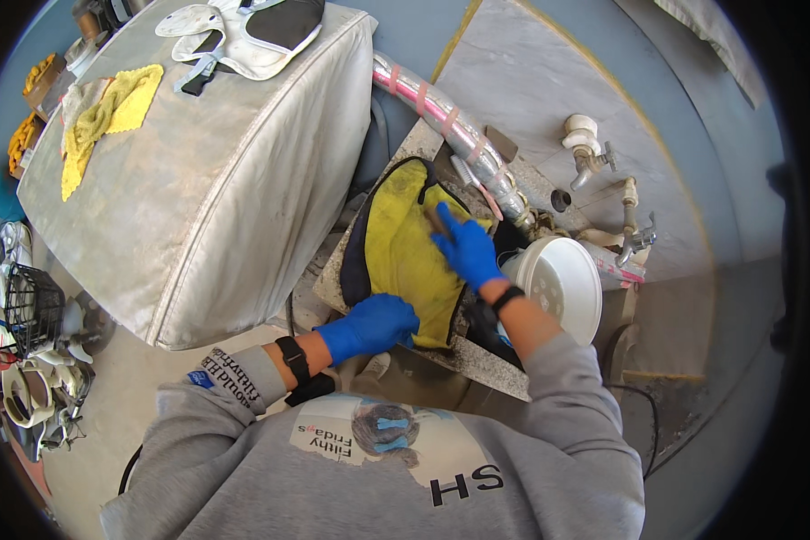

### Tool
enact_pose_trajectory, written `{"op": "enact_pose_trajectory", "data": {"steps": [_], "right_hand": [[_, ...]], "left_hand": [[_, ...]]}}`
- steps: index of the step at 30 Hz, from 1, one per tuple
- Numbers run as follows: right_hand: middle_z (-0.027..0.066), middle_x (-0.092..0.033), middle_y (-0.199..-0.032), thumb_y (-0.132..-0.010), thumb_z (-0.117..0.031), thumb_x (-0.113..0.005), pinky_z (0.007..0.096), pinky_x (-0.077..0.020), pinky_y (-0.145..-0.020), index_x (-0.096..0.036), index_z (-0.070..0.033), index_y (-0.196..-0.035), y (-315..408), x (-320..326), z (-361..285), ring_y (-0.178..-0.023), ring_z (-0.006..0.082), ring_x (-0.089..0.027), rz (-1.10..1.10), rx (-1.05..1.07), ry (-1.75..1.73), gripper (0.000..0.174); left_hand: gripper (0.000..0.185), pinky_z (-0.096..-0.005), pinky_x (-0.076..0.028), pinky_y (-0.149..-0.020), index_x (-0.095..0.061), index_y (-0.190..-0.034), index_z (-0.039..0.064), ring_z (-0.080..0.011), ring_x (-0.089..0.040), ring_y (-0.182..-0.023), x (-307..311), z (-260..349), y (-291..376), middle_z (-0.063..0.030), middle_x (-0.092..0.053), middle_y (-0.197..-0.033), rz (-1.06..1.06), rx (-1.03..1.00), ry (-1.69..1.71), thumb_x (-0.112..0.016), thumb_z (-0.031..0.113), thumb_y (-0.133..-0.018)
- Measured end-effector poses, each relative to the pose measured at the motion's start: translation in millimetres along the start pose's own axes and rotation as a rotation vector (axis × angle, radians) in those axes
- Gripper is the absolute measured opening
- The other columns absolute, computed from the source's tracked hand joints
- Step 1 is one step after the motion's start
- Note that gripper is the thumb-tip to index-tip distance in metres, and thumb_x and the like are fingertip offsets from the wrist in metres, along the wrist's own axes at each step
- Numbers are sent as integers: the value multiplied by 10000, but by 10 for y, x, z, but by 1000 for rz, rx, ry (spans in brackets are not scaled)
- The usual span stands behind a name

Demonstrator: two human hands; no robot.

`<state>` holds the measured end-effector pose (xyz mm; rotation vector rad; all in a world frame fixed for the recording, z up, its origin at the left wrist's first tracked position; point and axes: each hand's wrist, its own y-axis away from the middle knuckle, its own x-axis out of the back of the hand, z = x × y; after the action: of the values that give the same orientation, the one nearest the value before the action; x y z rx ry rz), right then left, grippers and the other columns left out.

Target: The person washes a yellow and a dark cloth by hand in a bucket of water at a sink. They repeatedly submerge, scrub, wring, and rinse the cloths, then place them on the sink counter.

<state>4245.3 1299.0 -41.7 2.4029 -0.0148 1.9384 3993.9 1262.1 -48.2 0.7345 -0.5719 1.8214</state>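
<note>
A yellow cloth piece with dark edging (398,236) lies spread over a speckled stone ledge (472,371). My left hand (371,327), in a blue glove, is closed on the near edge of the yellow cloth. Over the upper right part of the cloth is my right hand (469,250), also blue-gloved, with a brownish block-like object (437,219) partly hidden under its fingers. A brush with a pink handle (476,183) rests just beyond the cloth. To the right of my right hand stands a white plastic bucket (563,287).
A fabric-covered appliance (196,175) fills the left, bearing a yellow rag (98,125) and a white and black fabric item (270,34). A foil-wrapped pipe (459,128) slants down towards the bucket. Two wall taps (587,162) are at right; a black wire basket (34,307) is far left.
</note>
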Motion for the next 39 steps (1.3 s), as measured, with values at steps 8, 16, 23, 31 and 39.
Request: {"op": "enact_pose_trajectory", "data": {"steps": [8, 16, 23, 31, 39], "right_hand": [[229, -587, -913, -881, -415, -623, 481, -503, -737, -490, -270, -1383, -179, -59, 68, -840, 414, -608, 64, 0, -15, 539], [220, -571, -839, -860, -366, -652, 480, -493, -694, -506, -312, -1366, 743, 149, -562, -789, 390, -605, -220, 114, -118, 529], [258, -603, -904, -878, -329, -629, 512, -492, -715, -500, -291, -1365, -401, -124, 40, -846, 430, -616, 116, -120, -29, 505], [240, -580, -854, -865, -298, -638, 479, -508, -728, -445, -308, -1409, 709, 85, -501, -772, 402, -593, -124, 167, -124, 577], [253, -615, -783, -896, -344, -604, 486, -484, -646, -444, -198, -1415, -626, -97, 300, -730, 383, -626, 62, -139, 50, 563]], "left_hand": [[142, -416, -499, -719, -711, -877, 121, -297, -634, -837, -30, 66, 14, -88, -668, -861, -54, -59, 66, -686, 199, -761], [107, -404, -495, -734, -711, -846, 108, -288, -626, -845, 5, -8, 99, -70, -669, -849, -50, -230, 109, -684, 151, -753], [132, -404, -490, -719, -707, -832, 104, -289, -623, -836, -25, -60, 114, -66, -663, -831, -55, -276, 202, -727, 177, -724], [182, -406, -491, -723, -714, -843, 102, -285, -626, -841, 28, -14, 99, -69, -663, -822, -116, -221, 167, -739, 242, -731], [207, -397, -492, -726, -718, -867, 99, -285, -629, -842, 35, -22, 96, -78, -666, -842, -112, -227, 173, -734, 266, -745]]}}
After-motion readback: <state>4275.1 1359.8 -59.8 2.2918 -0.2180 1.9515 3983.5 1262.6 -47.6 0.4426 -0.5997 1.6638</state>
